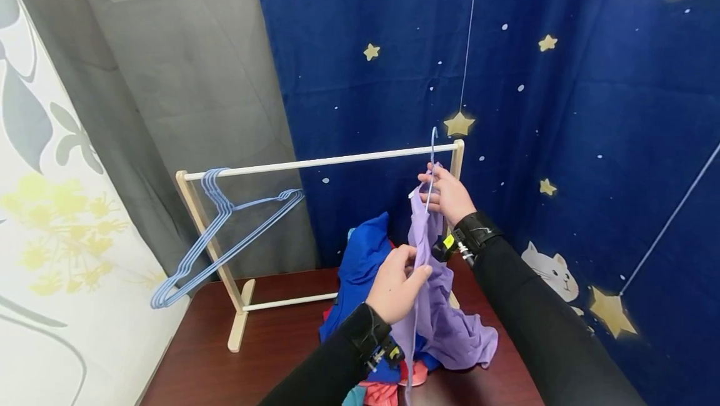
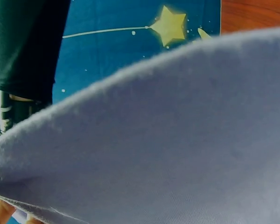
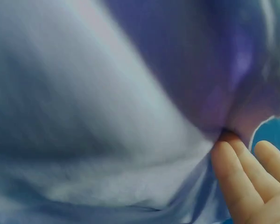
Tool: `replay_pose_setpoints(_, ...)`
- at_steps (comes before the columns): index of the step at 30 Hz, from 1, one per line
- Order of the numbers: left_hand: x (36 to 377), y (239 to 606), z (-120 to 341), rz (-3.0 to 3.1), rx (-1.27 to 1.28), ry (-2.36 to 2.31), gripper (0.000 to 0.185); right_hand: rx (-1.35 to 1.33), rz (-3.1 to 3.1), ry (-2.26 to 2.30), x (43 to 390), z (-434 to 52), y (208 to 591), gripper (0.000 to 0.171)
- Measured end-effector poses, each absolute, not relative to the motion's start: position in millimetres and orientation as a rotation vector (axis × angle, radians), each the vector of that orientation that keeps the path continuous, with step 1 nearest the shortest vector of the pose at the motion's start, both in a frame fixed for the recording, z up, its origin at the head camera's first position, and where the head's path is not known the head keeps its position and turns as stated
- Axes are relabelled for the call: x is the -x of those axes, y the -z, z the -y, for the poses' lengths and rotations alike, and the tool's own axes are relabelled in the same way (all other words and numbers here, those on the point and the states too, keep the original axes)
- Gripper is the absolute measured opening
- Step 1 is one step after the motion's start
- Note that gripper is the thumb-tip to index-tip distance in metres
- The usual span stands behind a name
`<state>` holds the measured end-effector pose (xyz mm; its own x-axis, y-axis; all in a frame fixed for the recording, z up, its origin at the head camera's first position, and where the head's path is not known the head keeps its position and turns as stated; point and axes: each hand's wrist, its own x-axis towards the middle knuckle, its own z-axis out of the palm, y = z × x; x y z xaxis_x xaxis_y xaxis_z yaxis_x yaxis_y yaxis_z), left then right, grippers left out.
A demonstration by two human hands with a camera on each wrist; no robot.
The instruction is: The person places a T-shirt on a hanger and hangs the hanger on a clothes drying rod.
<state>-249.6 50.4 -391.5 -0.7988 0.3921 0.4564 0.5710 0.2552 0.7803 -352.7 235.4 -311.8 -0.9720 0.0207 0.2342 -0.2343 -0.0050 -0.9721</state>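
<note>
A light purple shirt (image 1: 444,325) hangs down in front of the rack's right end, its lower part lying over other clothes. A pale blue hanger (image 1: 434,143) sits at its top, hook upward, the rest largely covered by cloth. My right hand (image 1: 450,197) pinches the shirt near its top, close beside the hanger's hook; fingertips press into the fabric in the right wrist view. Lower down, my left hand (image 1: 396,284) pinches the shirt's near edge between thumb and fingers. Purple cloth (image 2: 168,130) fills most of the left wrist view, hiding much of that grip.
A small wooden clothes rack (image 1: 315,163) stands on the dark red table (image 1: 208,368). Several blue hangers (image 1: 225,206) hang at its left end. Under the purple shirt lies a pile with a blue garment (image 1: 360,268) and coral cloth (image 1: 382,393). Curtains (image 1: 394,94) close off the back.
</note>
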Motion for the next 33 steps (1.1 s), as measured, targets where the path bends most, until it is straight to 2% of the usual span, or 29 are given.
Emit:
replay_pose_setpoints(9, 263, 393, -98, 2.403, 0.912, 1.517, 0.025, -0.305, 2.436, -1.541, 349, -262, 327, 0.07)
replay_pose_setpoints(16, 258, 406, -120, 2.458, 0.927, 1.358, 0.027, -0.356, 2.505, -1.401, 347, -278, 345, 0.066)
replay_pose_setpoints(23, 256, 418, -131, 2.521, 0.996, 1.194, 0.033, -0.296, 2.601, -1.137, 342, -288, 357, 0.062)
replay_pose_setpoints(33, 257, 427, -110, 2.524, 1.246, 1.089, 0.049, -0.281, 2.672, -0.939, 318, -301, 348, 0.06)
